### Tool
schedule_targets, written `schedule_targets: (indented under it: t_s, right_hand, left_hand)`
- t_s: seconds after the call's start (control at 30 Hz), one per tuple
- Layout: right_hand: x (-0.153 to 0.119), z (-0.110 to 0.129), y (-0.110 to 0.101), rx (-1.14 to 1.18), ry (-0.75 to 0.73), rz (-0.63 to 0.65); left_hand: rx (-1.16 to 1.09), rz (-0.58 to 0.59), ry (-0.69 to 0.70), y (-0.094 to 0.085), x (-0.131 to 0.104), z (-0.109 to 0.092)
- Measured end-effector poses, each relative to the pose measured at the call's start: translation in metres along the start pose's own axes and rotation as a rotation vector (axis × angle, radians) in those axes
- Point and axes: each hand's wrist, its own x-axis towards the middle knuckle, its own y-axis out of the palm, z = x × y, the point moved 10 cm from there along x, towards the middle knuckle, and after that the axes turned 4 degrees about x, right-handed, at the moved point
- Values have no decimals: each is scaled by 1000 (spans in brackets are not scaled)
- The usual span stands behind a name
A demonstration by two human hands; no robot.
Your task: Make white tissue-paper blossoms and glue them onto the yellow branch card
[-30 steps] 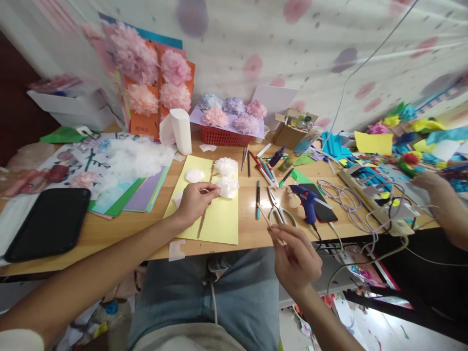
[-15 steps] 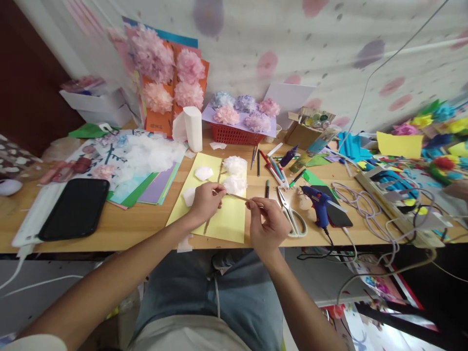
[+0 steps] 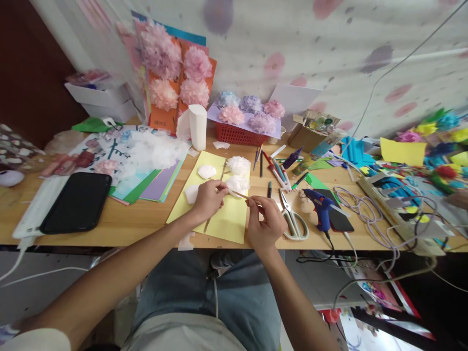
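Between my two hands a thin brown strip (image 3: 238, 194) is stretched above a yellow sheet (image 3: 228, 225). My left hand (image 3: 209, 201) pinches its left end, thumb and finger pressed together. The other end sits in the closed fingers of my right hand (image 3: 265, 222). Two fluffy white paper flowers (image 3: 238, 165) lie on the sheet's upper right, just beyond the strip. White paper pieces (image 3: 207, 171) rest on its left half, one partly hidden by my left hand. A brown line runs down the sheet's middle, partly covered.
Scissors (image 3: 293, 219) and a blue glue gun (image 3: 321, 207) lie to the right, before coiled cables (image 3: 356, 207) and a power strip (image 3: 400, 214). Markers (image 3: 277, 173) lie behind. Left are a black phone (image 3: 76, 202) and white fluff (image 3: 153, 151). A red basket (image 3: 239, 134) stands at the back.
The view has shifted slightly, so the table's things appear a little further right. Both hands keep their grip on the strip, which tilts slightly more.
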Motion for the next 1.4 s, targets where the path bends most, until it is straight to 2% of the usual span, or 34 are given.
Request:
schedule_targets:
  t_s: [0.1,0.7,0.77,0.87,0.93,1.03,1.13,1.4]
  right_hand:
    - [0,0,0,10,-28,-12]
    - [2,-6,5,-55,21,5]
    - [3,-5,6,-54,10,-5]
    - [4,-4,7,-51,1,-21]
    - [5,-4,8,-65,-2,-24]
    - [7,-3,11,-99,-7,-13]
    - [10,-2,13,-117,-1,-6]
    - [23,-1,23,-195,7,38]
  left_hand:
    - [26,-6,15,0,0,-1]
    - [34,-51,11,-9,-6,-7]
    - [55,-77,65,-12,-11,-10]
    - [216,-100,271,-14,-33,-26]
    - [401,-47,444,-4,-56,-38]
    - [663,46,606,15,-90,-45]
    - [801,64,643,25,-106,-45]
    - [877,3,668,29,-110,-45]
